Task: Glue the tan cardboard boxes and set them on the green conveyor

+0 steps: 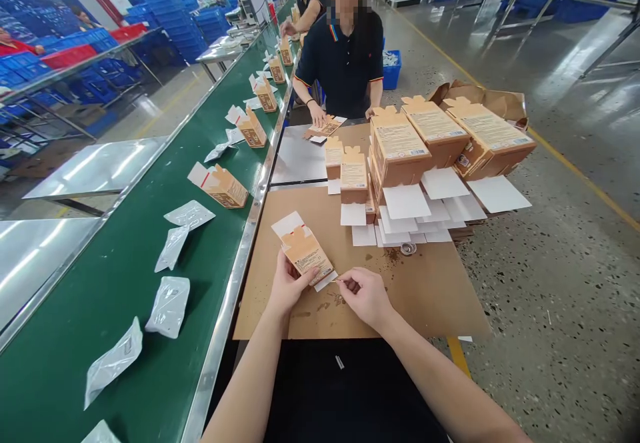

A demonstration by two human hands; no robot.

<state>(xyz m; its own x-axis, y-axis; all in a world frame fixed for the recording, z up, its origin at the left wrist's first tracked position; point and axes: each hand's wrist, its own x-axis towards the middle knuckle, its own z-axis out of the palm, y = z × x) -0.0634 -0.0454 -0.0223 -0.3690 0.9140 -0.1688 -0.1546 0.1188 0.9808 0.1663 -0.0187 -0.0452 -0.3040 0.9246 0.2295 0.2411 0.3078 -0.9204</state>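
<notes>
A small brown and white carton (311, 256) is tilted above the cardboard-covered table, its white top flap standing out at the far end. My left hand (289, 281) grips it from the left and below, thumb across the printed face. At the carton's near end a white flap (326, 281) sticks out. Close to that flap, my right hand (366, 296) is closed in a pinch, fingers curled. A thin brownish sliver shows at its fingertips, too small to name.
Folded cartons (400, 143) are stacked at the right, white flaps hanging forward; a tape roll (408, 248) lies before them. Along my left runs a green conveyor belt (210, 249) with silver pouches (169, 306) and open cartons (225, 188). A co-worker (340, 63) across handles a flat carton.
</notes>
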